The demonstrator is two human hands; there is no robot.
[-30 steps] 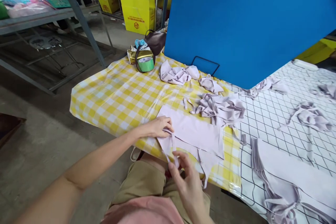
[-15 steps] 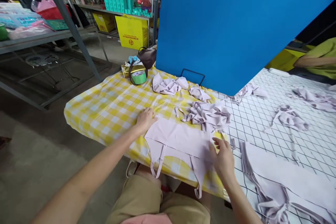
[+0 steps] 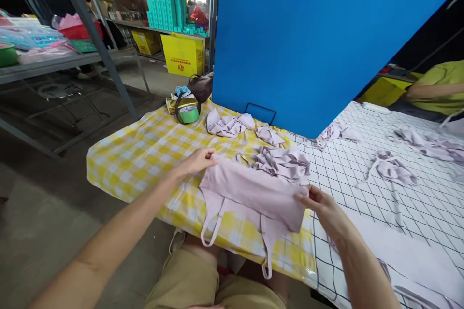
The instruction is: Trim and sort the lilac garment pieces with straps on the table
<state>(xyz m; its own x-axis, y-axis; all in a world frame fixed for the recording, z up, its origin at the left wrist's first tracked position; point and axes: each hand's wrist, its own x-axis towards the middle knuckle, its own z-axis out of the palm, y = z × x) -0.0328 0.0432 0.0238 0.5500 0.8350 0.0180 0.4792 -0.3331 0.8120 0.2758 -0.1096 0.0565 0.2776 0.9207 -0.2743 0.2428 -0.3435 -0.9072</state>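
Observation:
A pale lilac strappy top point(image 3: 250, 188) is stretched between my two hands above the yellow checked cloth point(image 3: 123, 154), its straps pointing toward my lap. My left hand point(image 3: 198, 160) pinches its far left corner between thumb and fingers. At the right end, my right hand point(image 3: 321, 205) grips the upper corner the same way. Just beyond the top lies a crumpled heap of lilac garments point(image 3: 282, 161). Two smaller lilac bundles, one a crumpled garment point(image 3: 230, 123), rest farther back.
A large blue panel point(image 3: 290, 48) stands at the table's back. Green tape point(image 3: 189, 114) and a dark bag point(image 3: 200, 88) sit at the back left. More lilac garments point(image 3: 395, 169) lie on the white grid cloth point(image 3: 348, 188) at right. A person in a yellow-green shirt point(image 3: 438, 89) sits beyond.
My right hand has closed on the top's right corner. The top's far edge is now lifted off the cloth and drawn taut between both hands. The view has shifted slightly.

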